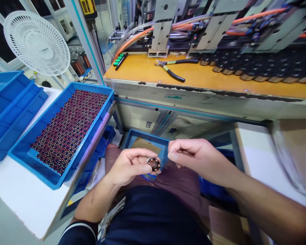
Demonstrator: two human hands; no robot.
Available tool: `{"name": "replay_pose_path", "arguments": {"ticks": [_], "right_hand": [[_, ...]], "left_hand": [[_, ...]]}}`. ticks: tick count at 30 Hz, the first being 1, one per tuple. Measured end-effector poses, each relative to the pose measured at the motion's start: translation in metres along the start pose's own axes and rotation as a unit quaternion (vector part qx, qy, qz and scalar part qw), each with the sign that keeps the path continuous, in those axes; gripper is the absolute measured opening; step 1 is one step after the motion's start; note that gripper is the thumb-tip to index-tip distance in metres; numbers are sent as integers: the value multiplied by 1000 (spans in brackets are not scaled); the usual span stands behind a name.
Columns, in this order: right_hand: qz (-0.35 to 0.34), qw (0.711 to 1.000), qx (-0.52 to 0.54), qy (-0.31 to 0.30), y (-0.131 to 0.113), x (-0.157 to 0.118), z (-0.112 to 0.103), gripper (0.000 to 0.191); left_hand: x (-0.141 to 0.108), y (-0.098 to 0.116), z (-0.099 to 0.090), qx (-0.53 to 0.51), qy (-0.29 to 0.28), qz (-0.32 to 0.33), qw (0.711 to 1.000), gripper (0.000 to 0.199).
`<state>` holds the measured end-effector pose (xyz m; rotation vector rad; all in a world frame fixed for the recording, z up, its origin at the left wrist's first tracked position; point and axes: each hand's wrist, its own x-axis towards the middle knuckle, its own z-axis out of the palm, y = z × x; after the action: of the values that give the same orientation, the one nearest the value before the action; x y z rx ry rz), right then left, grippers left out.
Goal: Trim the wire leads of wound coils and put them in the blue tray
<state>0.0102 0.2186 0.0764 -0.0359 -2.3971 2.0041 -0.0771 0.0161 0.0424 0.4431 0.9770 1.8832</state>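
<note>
My left hand (129, 165) grips a small round copper-wound coil (153, 164) over my lap. My right hand (187, 153) sits just to the right of the coil, thumb and finger pinched together, apparently on a thin wire that trails from it; the wire itself is too fine to make out. Below both hands a small blue tray (142, 136) with a brown card in it rests near my knees.
A blue bin (94, 122) packed with several coils sits on the white table at my left, beside stacked blue bins (7, 112) and a white fan (37, 42). Ahead, an orange bench (206, 76) carries cutters (172, 68) and a row of coils (257, 69) under a machine.
</note>
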Motion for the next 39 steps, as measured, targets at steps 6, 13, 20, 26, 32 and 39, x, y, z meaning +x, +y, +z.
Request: {"name": "replay_pose_path", "arguments": {"ticks": [6, 13, 20, 26, 32, 39], "right_hand": [[-145, 983, -79, -81, -24, 17, -9, 22], [-191, 959, -84, -189, -31, 39, 5, 23], [-95, 991, -89, -28, -24, 23, 10, 23], [-10, 999, -30, -8, -25, 3, 6, 21], [27, 998, -42, -39, -29, 0, 16, 17], [12, 997, -46, -63, -39, 14, 14, 15]], "left_hand": [[1, 0, 4, -3, -21, -55, 998, 34], [-5, -4, 5, 21, -5, -84, 996, 37], [-4, 1, 0, 50, 16, 22, 998, 34], [2, -1, -2, 75, -9, 97, 992, 28], [-6, -2, -6, 150, 4, 97, 984, 27], [0, -7, -8, 91, 47, 106, 989, 31]]}}
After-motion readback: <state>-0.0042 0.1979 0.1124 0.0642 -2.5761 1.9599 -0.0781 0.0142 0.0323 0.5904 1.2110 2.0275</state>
